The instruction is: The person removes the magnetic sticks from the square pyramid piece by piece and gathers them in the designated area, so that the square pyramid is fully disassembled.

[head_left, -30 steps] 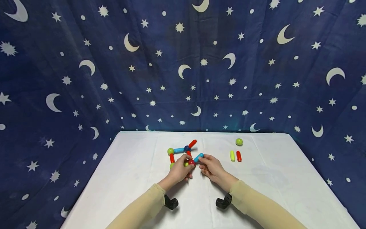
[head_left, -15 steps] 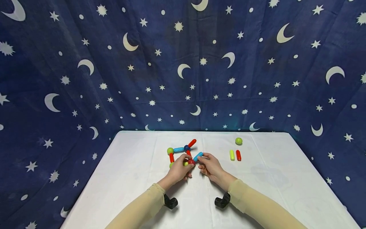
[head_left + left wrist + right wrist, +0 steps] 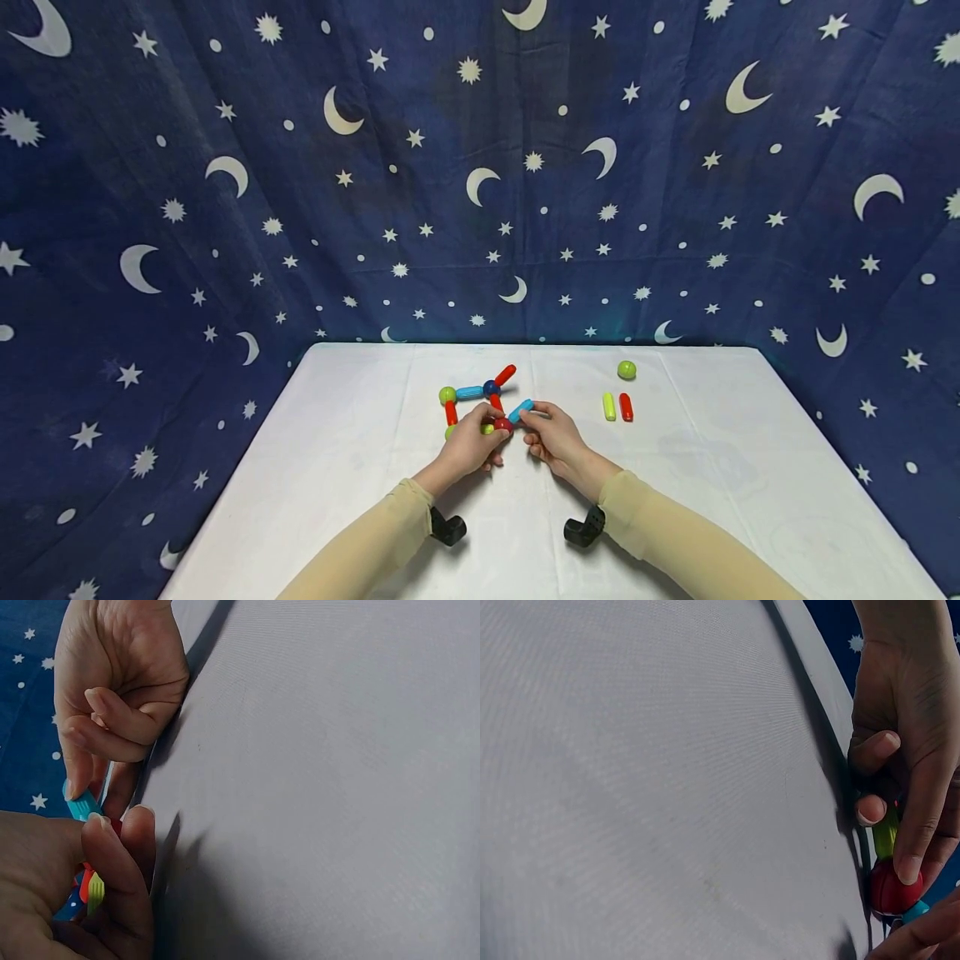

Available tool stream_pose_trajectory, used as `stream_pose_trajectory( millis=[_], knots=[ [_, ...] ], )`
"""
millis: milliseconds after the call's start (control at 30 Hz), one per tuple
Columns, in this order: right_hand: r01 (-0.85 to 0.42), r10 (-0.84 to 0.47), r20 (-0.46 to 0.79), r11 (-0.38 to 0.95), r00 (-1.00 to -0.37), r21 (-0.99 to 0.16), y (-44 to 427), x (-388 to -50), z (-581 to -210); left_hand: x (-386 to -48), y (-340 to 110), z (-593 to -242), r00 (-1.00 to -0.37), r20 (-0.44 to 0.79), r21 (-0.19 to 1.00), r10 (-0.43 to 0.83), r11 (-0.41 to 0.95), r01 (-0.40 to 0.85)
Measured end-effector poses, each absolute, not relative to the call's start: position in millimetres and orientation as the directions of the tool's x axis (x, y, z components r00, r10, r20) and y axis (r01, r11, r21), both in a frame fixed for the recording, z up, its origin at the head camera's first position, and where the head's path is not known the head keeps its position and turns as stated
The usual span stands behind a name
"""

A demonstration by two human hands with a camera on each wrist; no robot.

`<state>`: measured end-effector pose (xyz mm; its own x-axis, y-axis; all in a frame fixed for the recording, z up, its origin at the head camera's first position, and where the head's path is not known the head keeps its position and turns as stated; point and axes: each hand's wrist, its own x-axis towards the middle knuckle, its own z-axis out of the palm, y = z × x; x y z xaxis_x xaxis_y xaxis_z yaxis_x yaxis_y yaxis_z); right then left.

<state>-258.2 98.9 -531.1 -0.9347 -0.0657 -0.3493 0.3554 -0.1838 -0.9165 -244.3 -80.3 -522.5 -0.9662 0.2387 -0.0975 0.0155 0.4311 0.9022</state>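
Observation:
My left hand (image 3: 468,442) holds a red ball (image 3: 503,425), its thumb on the ball in the right wrist view. A blue rod (image 3: 521,410) touches the ball's right side, pinched between thumb and finger of my right hand (image 3: 557,440). From the ball, a yellow-green rod (image 3: 886,834) and a red rod (image 3: 496,402) run to the rest of a joined frame: a dark blue ball (image 3: 491,388), a blue rod (image 3: 470,392), a green ball (image 3: 447,395) and a red rod (image 3: 451,413). Another red rod (image 3: 506,374) sticks out from the dark blue ball.
On the white table (image 3: 675,500), right of my hands, lie a yellow-green rod (image 3: 609,407) and a red rod (image 3: 626,407), with a green ball (image 3: 627,370) behind them. A dark blue curtain (image 3: 450,208) with moons and stars hangs behind the table.

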Motion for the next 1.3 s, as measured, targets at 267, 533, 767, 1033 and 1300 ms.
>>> stream_pose_trajectory(
  millis=[267, 533, 767, 1033, 1300],
  knots=[
    [0.367, -0.072, -0.360, -0.195, -0.930, -0.910, 107.9, -256.5, -530.2, -244.8, -78.8, -523.5, -0.966, -0.089, 0.893, 0.242, 0.449, 0.030],
    [0.325, -0.075, -0.317, -0.159, -0.946, -0.932, 144.0, -259.5, -511.7, -243.9, -79.0, -524.6, -0.966, -0.091, 0.895, 0.242, 0.445, 0.027],
    [0.265, -0.074, -0.259, -0.107, -0.963, -0.958, 198.8, -263.2, -488.8, -243.3, -80.8, -523.2, -0.966, -0.101, 0.895, 0.238, 0.446, 0.016],
    [0.245, -0.046, -0.245, 0.001, -0.969, -0.970, 258.5, -268.3, -474.7, -245.3, -82.3, -524.8, -0.966, -0.113, 0.887, 0.232, 0.461, 0.007],
    [0.287, 0.008, -0.292, 0.199, -0.957, -0.937, 300.9, -273.1, -480.1, -246.3, -82.5, -525.8, -0.966, -0.102, 0.893, 0.238, 0.450, 0.017]
  ],
)
